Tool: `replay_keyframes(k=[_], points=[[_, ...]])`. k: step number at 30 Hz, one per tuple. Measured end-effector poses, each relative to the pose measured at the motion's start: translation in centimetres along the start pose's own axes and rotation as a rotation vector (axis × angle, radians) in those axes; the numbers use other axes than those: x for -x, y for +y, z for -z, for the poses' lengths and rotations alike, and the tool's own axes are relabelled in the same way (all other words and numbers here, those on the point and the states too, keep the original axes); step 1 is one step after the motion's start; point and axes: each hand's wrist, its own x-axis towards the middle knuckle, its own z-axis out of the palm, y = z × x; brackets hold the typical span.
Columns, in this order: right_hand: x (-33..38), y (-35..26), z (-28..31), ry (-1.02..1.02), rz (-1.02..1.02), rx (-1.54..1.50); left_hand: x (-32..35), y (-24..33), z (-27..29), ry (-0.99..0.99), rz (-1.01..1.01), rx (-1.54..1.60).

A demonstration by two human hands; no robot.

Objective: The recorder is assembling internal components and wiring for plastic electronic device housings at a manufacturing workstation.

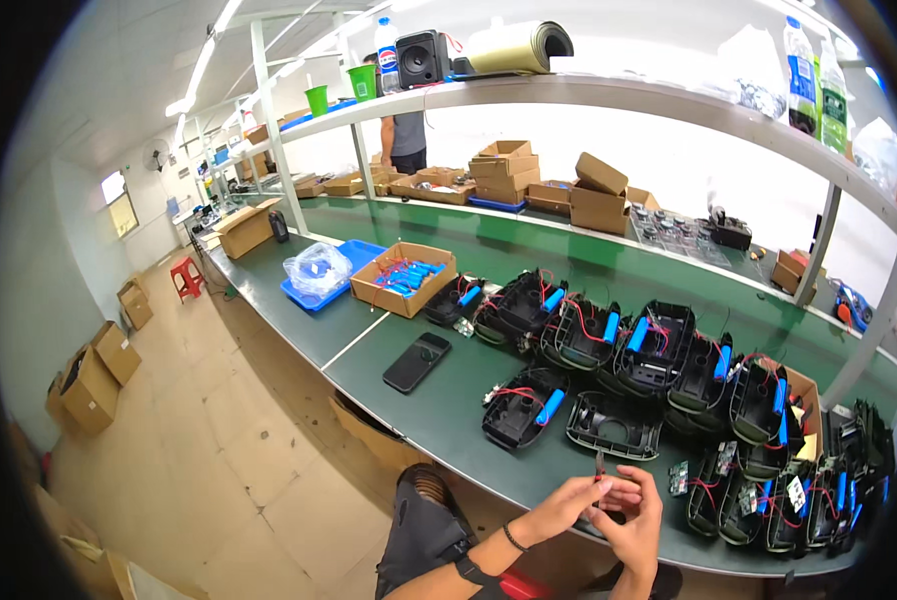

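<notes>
My left hand (pixel 567 508) and right hand (pixel 637 515) meet at the near edge of the green bench. Between their fingers stands a small hand tool (pixel 600 466) with a pointed metal tip and a red part, tip upward; its exact kind is too small to tell. My right fingers and thumb curl round its lower part, while the closed left fingertips press against it. Just beyond the tip lies an empty black plastic housing (pixel 614 428). To its left is another housing (pixel 525 408) with a blue cylindrical battery (pixel 551 407) and red wires.
Several wired black housings (pixel 659 345) crowd the bench's right side. A black phone (pixel 417 362) lies to the left. Behind it are a carton of blue batteries (pixel 405 280) and a blue tray (pixel 361 256). A shelf (pixel 609 92) crosses above; a person (pixel 407 140) stands beyond.
</notes>
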Motion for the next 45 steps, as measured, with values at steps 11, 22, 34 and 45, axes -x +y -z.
replay_keyframes(k=[11,22,34,45], points=[[-0.3,-0.1,0.0,-0.002,0.043,0.020,-0.5,-0.6,-0.3,0.064,-0.020,0.059],[-0.4,-0.4,-0.2,-0.052,0.051,0.050,-0.2,0.7,-0.4,0.154,0.010,0.002],[-0.6,-0.4,0.3,0.009,-0.030,0.117,-0.9,1.3,-0.8,0.138,0.075,0.005],[-0.5,-0.4,0.4,0.005,0.015,0.249,-0.7,2.0,-0.7,0.095,0.123,-0.049]])
